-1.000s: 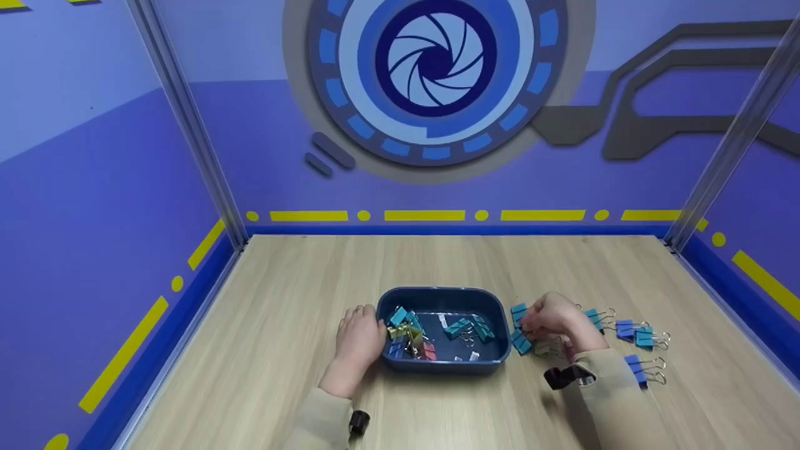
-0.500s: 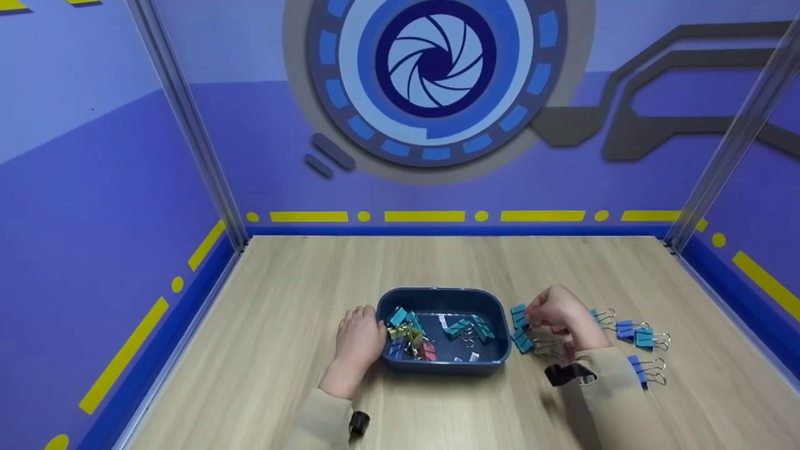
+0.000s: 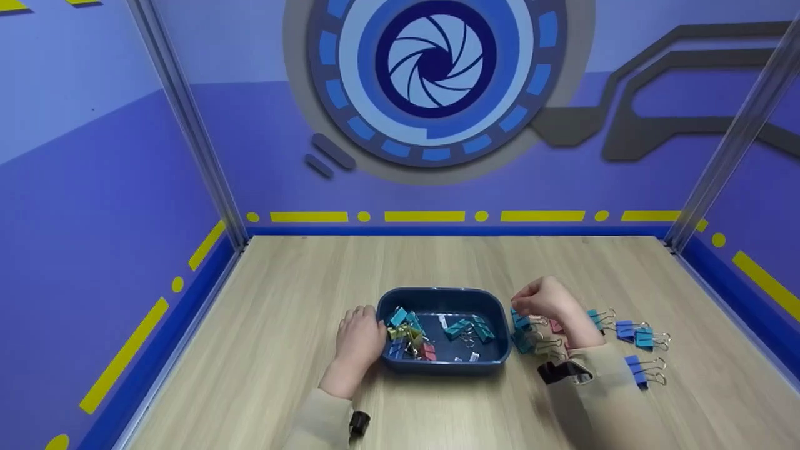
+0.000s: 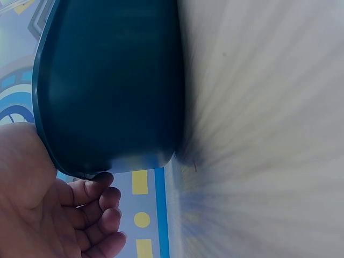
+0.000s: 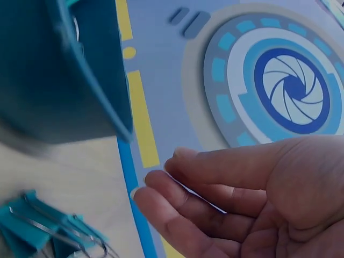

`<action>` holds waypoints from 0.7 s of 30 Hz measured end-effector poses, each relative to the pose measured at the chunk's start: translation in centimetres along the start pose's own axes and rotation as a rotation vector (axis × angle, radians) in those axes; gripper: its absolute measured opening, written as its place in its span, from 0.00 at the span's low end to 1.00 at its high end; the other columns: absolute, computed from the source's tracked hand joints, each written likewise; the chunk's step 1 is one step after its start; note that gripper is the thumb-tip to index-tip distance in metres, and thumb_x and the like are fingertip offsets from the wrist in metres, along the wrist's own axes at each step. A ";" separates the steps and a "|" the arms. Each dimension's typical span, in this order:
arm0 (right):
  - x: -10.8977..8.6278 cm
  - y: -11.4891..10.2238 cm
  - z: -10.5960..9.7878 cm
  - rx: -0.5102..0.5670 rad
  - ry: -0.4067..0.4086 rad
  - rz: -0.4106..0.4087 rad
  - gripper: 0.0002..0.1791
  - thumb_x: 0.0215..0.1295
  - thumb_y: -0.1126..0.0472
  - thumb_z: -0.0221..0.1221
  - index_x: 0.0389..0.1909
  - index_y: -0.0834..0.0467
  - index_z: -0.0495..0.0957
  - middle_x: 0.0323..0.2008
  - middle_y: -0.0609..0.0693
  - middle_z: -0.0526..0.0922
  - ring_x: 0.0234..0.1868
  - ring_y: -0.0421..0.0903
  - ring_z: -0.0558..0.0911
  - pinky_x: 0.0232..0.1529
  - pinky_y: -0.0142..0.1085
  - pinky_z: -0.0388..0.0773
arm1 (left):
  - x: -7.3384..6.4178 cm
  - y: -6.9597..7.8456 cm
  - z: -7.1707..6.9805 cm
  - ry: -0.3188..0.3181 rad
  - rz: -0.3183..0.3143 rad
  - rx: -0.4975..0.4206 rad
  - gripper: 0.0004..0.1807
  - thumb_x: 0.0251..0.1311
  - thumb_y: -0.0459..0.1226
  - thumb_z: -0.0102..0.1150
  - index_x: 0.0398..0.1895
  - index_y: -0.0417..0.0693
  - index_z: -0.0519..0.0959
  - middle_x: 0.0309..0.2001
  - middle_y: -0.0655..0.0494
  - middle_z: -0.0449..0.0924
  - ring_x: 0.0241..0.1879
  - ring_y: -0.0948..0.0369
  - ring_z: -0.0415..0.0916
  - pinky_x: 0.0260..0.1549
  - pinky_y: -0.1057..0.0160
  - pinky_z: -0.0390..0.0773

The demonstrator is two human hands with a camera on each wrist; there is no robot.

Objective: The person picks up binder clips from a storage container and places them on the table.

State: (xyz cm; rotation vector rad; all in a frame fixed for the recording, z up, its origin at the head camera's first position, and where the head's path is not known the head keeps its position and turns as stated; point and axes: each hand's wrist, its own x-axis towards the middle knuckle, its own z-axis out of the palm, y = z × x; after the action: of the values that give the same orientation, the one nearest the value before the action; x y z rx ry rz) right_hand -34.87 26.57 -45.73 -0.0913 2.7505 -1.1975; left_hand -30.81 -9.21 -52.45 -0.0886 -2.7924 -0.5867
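Note:
My left hand (image 3: pixel 361 334) holds the left end of a dark blue plastic box (image 3: pixel 444 369). In the left wrist view, its curled fingers (image 4: pixel 110 220) lie at the box's rim and the thumb's end is hidden. Past the box's right end, my right hand (image 3: pixel 550 300) hovers over teal binder clips (image 3: pixel 522 340). In the right wrist view its fingers bend loosely, thumb close to the forefinger, and nothing shows between them. Inside the box lie teal, yellow, blue and red binder clips (image 3: pixel 428 351) and small white pieces (image 3: pixel 443 321).
Right of my right wrist, more binder clips are spread on the wooden table (image 3: pixel 300 281): a teal one (image 3: pixel 644 338) and blue ones (image 3: pixel 636 372). A red clip (image 3: pixel 556 325) shows partly beside the wrist. Blue panels with metal posts (image 3: pixel 194 119) enclose the table's back and sides.
My right hand has lifted and shifted left toward the box's right rim, uncovering part of a red clip. My left hand and the box have stayed in place.

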 end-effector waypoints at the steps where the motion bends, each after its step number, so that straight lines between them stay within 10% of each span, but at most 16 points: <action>1: 0.0 -0.2 0.2 0.010 -0.003 0.003 0.09 0.65 0.64 0.65 0.38 0.67 0.87 0.30 0.55 0.90 0.31 0.41 0.86 0.38 0.37 0.84 | 0.0 0.0 0.0 0.001 0.000 -0.001 0.15 0.66 0.39 0.60 0.47 0.34 0.79 0.44 0.41 0.82 0.49 0.44 0.77 0.49 0.46 0.75; 10: 0.8 -2.0 2.2 0.055 -0.076 -0.077 0.07 0.64 0.67 0.66 0.39 0.67 0.87 0.34 0.58 0.90 0.33 0.44 0.89 0.42 0.41 0.87 | 0.1 0.0 -0.1 -0.012 -0.008 -0.003 0.15 0.67 0.39 0.59 0.47 0.34 0.79 0.45 0.40 0.82 0.49 0.44 0.77 0.50 0.45 0.75; 21: 2.0 -3.7 5.6 -0.203 -0.153 -0.207 0.09 0.59 0.73 0.66 0.40 0.63 0.89 0.37 0.55 0.90 0.35 0.42 0.83 0.42 0.42 0.85 | 0.0 -0.1 0.0 0.004 0.002 0.001 0.15 0.66 0.39 0.59 0.47 0.34 0.79 0.45 0.40 0.82 0.49 0.44 0.77 0.51 0.45 0.76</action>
State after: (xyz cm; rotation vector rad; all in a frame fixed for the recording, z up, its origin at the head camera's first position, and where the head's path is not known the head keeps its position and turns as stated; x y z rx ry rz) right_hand -36.03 19.79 -47.02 -0.4786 2.7691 -0.9047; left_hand -30.83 -9.29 -52.45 -0.0896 -2.7886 -0.5845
